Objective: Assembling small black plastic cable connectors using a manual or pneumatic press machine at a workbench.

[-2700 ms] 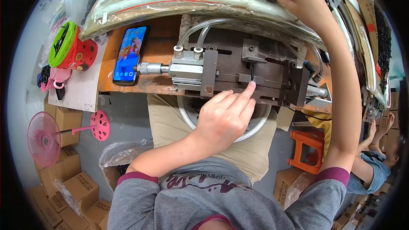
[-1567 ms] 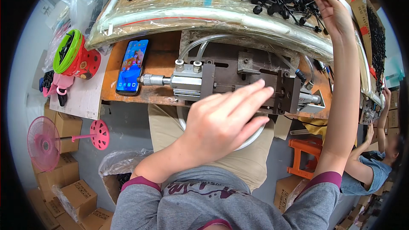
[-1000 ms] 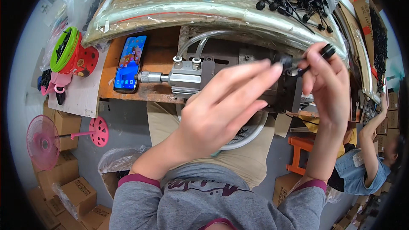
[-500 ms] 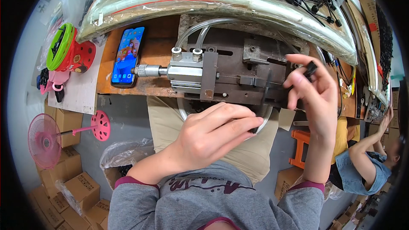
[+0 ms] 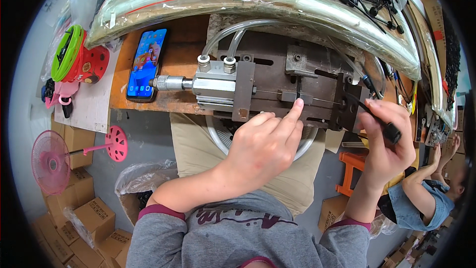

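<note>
Wooden bench (image 5: 177,101): metal fixture (image 5: 270,74) along front edge. Right hand (image 5: 389,144), off fixture's right end, now nearer the body, pinching black knobbed part (image 5: 391,132). Left hand (image 5: 265,144) now unclasped, index fingertip apparently on stem. Small block (image 5: 287,96), bare moments ago, now crossed by thin black stem (image 5: 299,87); reads as loaded.

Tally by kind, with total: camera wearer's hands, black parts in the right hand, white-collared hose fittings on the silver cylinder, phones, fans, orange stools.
Wearer's hands: 2 (left hand, right hand)
Held black part: 1
Hose fittings: 2
Phone: 1
Pink fan: 1
Orange stool: 1
Total: 8
</note>
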`<state>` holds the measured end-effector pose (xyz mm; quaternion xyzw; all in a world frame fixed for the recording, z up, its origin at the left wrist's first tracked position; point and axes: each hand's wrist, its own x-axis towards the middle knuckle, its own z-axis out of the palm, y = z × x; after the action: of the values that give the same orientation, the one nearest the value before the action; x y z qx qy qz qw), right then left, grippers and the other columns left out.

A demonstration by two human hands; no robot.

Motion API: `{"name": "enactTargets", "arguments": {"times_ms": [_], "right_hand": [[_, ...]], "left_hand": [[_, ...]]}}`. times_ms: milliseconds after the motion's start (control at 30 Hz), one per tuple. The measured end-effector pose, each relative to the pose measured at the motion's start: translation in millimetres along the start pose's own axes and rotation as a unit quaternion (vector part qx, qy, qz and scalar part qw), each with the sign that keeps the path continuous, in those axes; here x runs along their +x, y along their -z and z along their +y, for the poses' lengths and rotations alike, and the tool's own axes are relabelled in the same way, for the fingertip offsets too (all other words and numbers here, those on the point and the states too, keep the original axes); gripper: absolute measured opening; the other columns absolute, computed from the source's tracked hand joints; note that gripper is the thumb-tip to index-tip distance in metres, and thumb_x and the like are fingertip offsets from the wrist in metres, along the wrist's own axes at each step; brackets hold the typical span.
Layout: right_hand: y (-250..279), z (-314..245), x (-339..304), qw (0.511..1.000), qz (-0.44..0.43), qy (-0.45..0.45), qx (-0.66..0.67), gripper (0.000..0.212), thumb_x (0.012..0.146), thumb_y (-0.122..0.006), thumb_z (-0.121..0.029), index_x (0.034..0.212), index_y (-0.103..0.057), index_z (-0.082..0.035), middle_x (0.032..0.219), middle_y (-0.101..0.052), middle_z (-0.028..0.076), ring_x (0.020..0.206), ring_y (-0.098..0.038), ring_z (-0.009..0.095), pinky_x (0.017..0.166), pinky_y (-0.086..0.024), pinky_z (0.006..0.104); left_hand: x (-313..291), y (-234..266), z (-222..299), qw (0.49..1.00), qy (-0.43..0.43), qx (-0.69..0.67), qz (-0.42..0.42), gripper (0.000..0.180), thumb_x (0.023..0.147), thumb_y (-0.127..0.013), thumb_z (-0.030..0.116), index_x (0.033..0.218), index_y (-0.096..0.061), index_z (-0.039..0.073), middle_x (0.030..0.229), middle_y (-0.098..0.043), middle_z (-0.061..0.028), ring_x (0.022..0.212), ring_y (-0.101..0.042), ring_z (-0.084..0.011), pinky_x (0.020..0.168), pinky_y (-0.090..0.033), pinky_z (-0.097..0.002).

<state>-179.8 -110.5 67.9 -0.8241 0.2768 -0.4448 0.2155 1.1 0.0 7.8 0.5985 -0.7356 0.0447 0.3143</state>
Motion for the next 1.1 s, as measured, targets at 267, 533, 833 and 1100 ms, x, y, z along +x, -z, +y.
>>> {"name": "enactTargets", "arguments": {"times_ms": [267,533,833,1100], "right_hand": [[-15,5,-7,0.963,0.031,0.221,-0.154,0.04,0.059,-0.086,0.011,0.095,-0.073,-0.002,0.082,-0.058,0.004,0.062,-0.051,0.016,0.05,-0.04,0.0278],[-25,11,-14,0.945,0.035,0.266,-0.189,0.033,0.06,-0.088,0.007,0.087,-0.072,-0.002,0.077,-0.057,0.004,0.054,-0.049,0.016,0.045,-0.038,0.028],[-33,12,-22,0.928,0.004,0.326,-0.18,0.031,0.056,-0.085,0.01,0.082,-0.069,0.003,0.08,-0.06,0.009,0.056,-0.051,0.017,0.046,-0.04,0.027],[-34,10,-23,0.983,0.005,0.166,-0.074,0.04,0.074,-0.079,0.004,0.112,-0.067,0.007,0.108,-0.068,0.021,0.094,-0.07,0.03,0.078,-0.058,0.0353]], "left_hand": [[0,1,2,0.999,0.013,0.013,-0.026,0.025,0.074,-0.074,0.01,0.097,-0.071,0.0,0.128,-0.065,-0.0152,0.063,-0.063,-0.0166,0.06,-0.05,-0.0275],[0,2,2,0.999,0.019,0.021,-0.028,0.025,0.074,-0.074,0.01,0.098,-0.072,0.001,0.127,-0.066,-0.014,0.056,-0.058,-0.0154,0.056,-0.048,-0.0261],[5,20,11,0.941,0.073,-0.324,0.073,0.034,0.073,-0.082,0.007,0.106,-0.073,0.001,0.112,-0.071,-0.0121,0.088,-0.072,-0.0237,0.074,-0.058,-0.0318],[-10,11,2,0.98,0.059,-0.179,0.067,0.033,0.068,-0.083,0.006,0.1,-0.072,0.0,0.115,-0.07,-0.0143,0.082,-0.07,-0.0219,0.067,-0.056,-0.0306]]}}
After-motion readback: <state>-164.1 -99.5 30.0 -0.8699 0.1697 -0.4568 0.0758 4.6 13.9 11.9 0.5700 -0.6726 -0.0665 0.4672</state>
